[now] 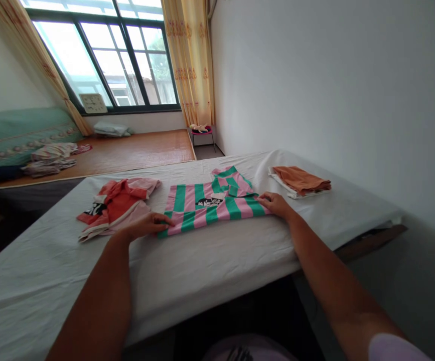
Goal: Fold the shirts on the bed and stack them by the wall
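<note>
A pink and green striped shirt [217,203] with a black-and-white print lies partly folded in front of me, its near long side turned over. My left hand [151,224] is at its near left corner, fingers and thumb closed on the cloth edge. At the right end, my right hand [276,204] pinches the fabric between thumb and fingers. One striped part of the shirt, probably a sleeve, sticks out at the far side. To the left lies a crumpled red and pink garment [117,203], apart from the striped shirt.
A folded stack of orange and white cloth [302,180] sits at the right on the white-sheeted table [209,260]. Behind is a low wooden bed [149,145] with clothes and bedding. A white wall [315,75] rises at right; a small stool [202,131] stands below the curtain.
</note>
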`<state>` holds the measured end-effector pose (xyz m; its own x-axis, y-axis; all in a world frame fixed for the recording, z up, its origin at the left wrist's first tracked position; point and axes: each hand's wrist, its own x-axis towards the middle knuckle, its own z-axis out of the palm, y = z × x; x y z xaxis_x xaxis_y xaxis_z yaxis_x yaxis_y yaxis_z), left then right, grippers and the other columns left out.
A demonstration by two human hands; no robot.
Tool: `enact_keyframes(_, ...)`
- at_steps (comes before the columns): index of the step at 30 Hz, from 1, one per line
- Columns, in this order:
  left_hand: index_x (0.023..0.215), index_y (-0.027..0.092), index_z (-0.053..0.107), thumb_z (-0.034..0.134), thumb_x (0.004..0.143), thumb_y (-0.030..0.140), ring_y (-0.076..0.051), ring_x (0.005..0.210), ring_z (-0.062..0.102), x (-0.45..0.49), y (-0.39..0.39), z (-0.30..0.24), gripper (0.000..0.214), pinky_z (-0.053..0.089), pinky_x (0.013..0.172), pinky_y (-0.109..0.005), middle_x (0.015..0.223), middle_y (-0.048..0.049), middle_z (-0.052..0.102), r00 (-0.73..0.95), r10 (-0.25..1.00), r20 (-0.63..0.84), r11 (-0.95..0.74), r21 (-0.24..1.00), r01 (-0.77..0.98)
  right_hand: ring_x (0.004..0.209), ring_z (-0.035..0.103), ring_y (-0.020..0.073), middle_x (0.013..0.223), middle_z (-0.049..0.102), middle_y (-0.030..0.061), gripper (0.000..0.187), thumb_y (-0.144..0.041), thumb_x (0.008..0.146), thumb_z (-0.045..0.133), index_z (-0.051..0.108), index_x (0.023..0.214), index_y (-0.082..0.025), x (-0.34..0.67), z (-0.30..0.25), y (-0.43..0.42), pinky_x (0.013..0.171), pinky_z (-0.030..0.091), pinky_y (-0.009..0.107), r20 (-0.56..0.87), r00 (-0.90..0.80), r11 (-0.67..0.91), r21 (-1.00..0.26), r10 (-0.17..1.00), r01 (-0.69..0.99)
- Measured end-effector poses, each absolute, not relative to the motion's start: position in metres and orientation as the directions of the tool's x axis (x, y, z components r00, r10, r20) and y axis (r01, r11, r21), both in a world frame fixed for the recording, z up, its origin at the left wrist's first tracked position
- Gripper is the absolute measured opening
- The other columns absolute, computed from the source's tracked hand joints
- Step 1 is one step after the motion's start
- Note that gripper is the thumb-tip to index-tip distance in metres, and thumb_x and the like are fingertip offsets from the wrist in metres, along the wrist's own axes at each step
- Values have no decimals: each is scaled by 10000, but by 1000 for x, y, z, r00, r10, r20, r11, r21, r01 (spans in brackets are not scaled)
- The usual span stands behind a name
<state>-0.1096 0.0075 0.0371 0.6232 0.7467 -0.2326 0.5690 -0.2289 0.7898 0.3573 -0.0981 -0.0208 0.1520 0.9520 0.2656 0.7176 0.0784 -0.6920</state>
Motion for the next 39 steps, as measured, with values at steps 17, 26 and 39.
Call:
enact_keyframes(17, 931, 207, 740, 647, 655, 515, -221, 735, 607, -97, 29, 5, 424, 454, 661, -285, 793, -43, 700, 444, 888, 116, -419, 601, 680, 1142, 527, 297, 1173, 661, 94, 364, -385, 794, 645, 654, 1129, -242, 281, 17, -45, 895, 427, 381, 123, -56, 60, -29, 991, 998)
enact_keyframes(26, 952, 203, 666, 490, 816, 378, -208, 807, 599, -88, 35, -1, 282, 432, 749, -298, 845, -51, 654, 309, 882, 356, -450, 438, 779, 902, 644, 191, 991, 715, 61, 320, -366, 953, 398, 667, 1049, -220, 301, -14, -21, 767, 445, 266, 274, 234, -124, -366, 933, 922)
enact_keyframes(39, 965, 235, 653, 481, 843, 392, -209, 783, 614, -83, 39, -9, 263, 392, 633, -273, 919, -51, 653, 264, 925, 273, -338, 275, 900, 929, 641, 219, 996, 711, 71, 314, -300, 919, 417, 638, 1132, -229, 314, -17, -18, 776, 454, 284, 355, 335, -174, -415, 873, 893)
